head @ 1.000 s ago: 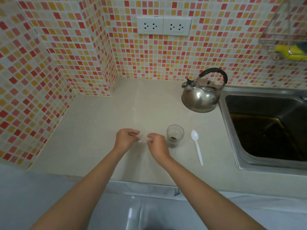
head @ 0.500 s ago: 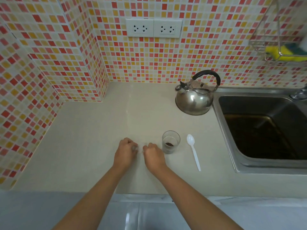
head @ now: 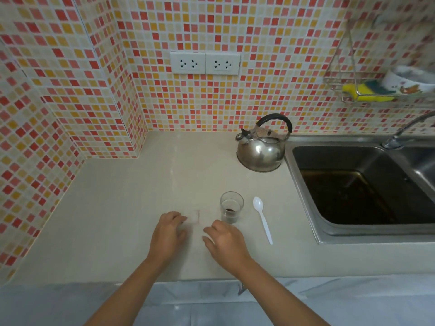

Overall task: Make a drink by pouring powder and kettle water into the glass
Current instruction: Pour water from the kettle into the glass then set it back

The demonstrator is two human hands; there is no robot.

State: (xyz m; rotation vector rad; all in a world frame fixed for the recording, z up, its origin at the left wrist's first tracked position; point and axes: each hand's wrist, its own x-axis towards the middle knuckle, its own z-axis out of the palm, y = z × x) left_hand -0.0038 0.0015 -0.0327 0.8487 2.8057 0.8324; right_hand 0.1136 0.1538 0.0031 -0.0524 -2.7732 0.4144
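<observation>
A small clear glass point(head: 231, 205) stands on the beige counter point(head: 122, 208) with a little brown powder at its bottom. A clear, empty-looking plastic packet point(head: 195, 216) lies flat on the counter left of the glass. My left hand point(head: 167, 235) has its fingers curled, and its fingertips pinch the packet's left edge. My right hand point(head: 226, 242) hovers just in front of the glass, fingers apart and holding nothing. The steel kettle point(head: 260, 149) with a black handle sits at the back, beside the sink.
A white plastic spoon point(head: 262, 218) lies right of the glass. The steel sink point(head: 306, 191) and its tap point(head: 400, 132) fill the right side. A wire rack point(head: 353, 90) with a sponge and a bowl hangs on the tiled wall. Two sockets point(head: 204, 63) sit above the counter.
Both hands held the packet together a second ago, then lowered to the counter. Now they have moved apart, the right hand has let go, and the packet lies by the left fingertips.
</observation>
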